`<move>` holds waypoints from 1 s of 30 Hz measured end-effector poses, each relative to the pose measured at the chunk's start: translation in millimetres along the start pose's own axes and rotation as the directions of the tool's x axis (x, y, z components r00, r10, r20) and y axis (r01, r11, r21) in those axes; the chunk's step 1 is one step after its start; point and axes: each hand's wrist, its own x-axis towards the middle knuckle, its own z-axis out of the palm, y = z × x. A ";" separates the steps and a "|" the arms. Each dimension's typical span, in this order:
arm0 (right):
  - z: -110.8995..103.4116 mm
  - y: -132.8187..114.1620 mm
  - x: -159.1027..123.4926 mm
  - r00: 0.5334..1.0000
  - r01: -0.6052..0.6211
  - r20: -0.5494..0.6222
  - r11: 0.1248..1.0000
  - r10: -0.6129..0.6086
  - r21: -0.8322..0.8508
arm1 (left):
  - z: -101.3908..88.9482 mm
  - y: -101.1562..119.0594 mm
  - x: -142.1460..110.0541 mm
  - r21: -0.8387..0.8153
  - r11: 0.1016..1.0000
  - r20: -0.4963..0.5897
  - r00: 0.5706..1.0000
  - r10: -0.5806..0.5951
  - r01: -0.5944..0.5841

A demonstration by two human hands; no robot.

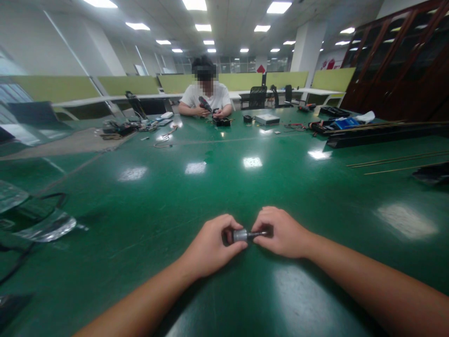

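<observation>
Low over the near part of the green table (224,187), both hands grip a small part with a grey metal cylinder (240,235) and a thin dark shaft (257,234). My left hand (212,243) is closed around the cylinder end, thumb below and fingers above. On the other side, my right hand (280,234) pinches the shaft between thumb and fingers. The part lies roughly level, pointing left to right. Its left end is dark and partly covered by my left fingers, while my right fingers hide the shaft's tip.
Across the table, a person (206,96) holds a dark power tool (205,104) over a black box (221,121). A clear plastic object (45,224) lies at left. Thin rods (396,161) and black trays (372,135) lie at right. Electronic parts (121,127) are piled at far left.
</observation>
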 end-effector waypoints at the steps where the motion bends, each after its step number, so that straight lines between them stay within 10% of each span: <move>1: -0.2 -0.1 0.0 1.000 -0.001 0.001 1.000 0.001 -0.001 | -0.1 0.0 0.1 0.001 1.000 0.001 1.000 0.000 0.000; 30: -6.5 2.9 -2.8 1.000 -0.002 0.004 1.000 0.002 -0.026 | 0.7 -0.9 0.7 -0.003 1.000 0.014 1.000 -0.013 0.013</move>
